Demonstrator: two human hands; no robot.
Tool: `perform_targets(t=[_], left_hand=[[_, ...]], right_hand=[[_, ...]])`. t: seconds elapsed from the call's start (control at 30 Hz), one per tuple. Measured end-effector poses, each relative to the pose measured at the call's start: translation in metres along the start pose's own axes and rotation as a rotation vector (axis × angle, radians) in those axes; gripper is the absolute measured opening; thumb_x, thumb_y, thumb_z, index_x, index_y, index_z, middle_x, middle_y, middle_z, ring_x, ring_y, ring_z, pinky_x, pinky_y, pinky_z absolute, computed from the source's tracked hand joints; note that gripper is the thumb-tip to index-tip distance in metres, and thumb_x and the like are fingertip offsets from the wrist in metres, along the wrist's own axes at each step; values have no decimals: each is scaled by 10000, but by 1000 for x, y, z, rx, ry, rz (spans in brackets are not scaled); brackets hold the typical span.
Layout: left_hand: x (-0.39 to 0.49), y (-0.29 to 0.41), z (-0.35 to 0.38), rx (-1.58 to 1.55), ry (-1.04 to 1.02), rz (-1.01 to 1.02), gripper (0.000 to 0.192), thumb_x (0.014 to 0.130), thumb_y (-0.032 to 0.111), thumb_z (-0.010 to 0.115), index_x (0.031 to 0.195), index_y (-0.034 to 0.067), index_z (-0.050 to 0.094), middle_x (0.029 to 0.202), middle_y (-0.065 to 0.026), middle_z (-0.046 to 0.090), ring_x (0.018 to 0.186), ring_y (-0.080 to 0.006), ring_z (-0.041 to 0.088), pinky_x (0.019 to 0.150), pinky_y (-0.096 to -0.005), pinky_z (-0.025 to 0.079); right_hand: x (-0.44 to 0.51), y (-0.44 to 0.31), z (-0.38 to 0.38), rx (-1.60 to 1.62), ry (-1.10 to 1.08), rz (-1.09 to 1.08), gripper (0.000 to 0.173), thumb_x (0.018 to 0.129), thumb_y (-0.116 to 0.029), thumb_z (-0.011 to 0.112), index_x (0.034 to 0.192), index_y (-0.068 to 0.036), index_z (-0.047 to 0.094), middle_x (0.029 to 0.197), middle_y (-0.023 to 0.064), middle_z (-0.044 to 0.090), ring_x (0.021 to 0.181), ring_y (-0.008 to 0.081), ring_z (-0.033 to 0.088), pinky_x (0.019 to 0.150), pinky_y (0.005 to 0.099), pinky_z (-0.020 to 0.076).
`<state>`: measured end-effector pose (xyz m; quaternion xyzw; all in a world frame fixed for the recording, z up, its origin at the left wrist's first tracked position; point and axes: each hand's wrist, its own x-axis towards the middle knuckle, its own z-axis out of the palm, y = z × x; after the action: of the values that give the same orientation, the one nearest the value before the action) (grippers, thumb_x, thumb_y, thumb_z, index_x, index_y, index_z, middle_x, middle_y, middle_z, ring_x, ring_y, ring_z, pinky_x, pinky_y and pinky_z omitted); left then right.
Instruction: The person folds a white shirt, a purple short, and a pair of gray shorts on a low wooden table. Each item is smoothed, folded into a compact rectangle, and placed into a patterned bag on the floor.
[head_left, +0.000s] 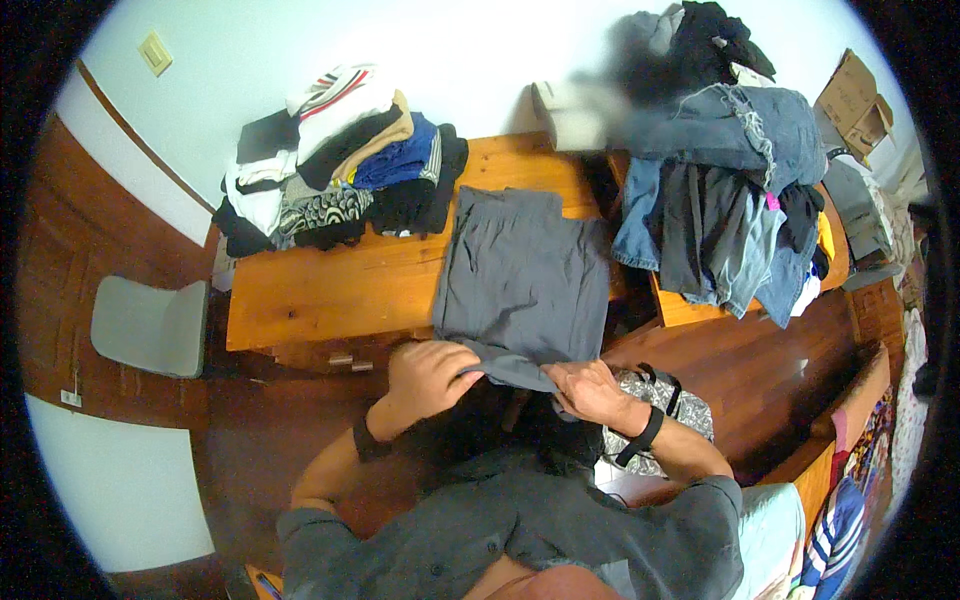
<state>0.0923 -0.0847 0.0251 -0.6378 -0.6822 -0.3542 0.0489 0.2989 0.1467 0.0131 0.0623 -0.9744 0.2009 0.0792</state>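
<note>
A grey cloth garment (525, 270), which looks like a pair of trousers, lies spread over the wooden table (322, 292), its gathered edge at the far side. The near end hangs past the table's front edge. My left hand (427, 379) pinches the left corner of that end between thumb and fingers. At its right corner, my right hand (589, 390) grips the same cloth. Between both hands the near edge is lifted and partly turned over. Each wrist wears a black band.
Folded clothes (337, 165) are piled at the table's back left. On the right, jeans and dark clothes (720, 172) are heaped over another wooden surface. A grey chair (150, 322) stands at left. A patterned bag (667, 405) sits beside my right forearm. Cardboard (855, 105) is at far right.
</note>
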Motion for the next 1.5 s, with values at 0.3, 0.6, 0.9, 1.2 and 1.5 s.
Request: perform_targets(t=[0.3, 0.6, 0.9, 1.2, 1.5], left_hand=[[-35, -78, 26, -26, -122, 11, 1020, 722, 338, 815, 1520, 65, 240, 1561, -202, 294, 1409, -383, 351, 1162, -504, 272], [-2, -117, 74, -231, -201, 104, 505, 925, 327, 507, 1359, 71, 530, 1509, -145, 431, 1429, -337, 350, 1190, -509, 220], [32, -140, 105, -673, -193, -632, 640, 981, 471, 529, 1393, -17, 489, 1400, -134, 549, 1267, -290, 521, 1102, -392, 376], [49, -177, 112, -1074, -94, -1116, 541, 976, 334, 600, 1346, -53, 525, 1275, -136, 625, 1116, -246, 614, 964, -380, 494], [43, -171, 92, -743, 12, -1035, 542, 939, 327, 642, 1289, -72, 532, 1298, -237, 572, 1183, -309, 560, 968, -407, 457]], right_hand=[[45, 1, -60, -63, -197, -123, 357, 799, -113, 627, 1145, -29, 594, 940, 134, 691, 774, 352, 677, 612, 451, 539], [74, -1, -115, -173, -263, -126, 426, 753, -180, 734, 1162, -89, 657, 849, 121, 705, 749, 310, 681, 596, 414, 519], [190, 118, -165, 47, -530, 187, 431, 901, -433, 673, 886, -2, 687, 714, 228, 638, 608, 317, 606, 605, 438, 491], [185, 154, -32, -417, 49, 132, 331, 852, -260, 670, 1105, -46, 651, 1057, 167, 674, 1006, 373, 623, 902, 461, 491], [102, 127, 54, -260, 171, 409, 656, 964, -526, 482, 1403, -39, 478, 1483, 217, 418, 1401, 370, 345, 1165, 528, 236]])
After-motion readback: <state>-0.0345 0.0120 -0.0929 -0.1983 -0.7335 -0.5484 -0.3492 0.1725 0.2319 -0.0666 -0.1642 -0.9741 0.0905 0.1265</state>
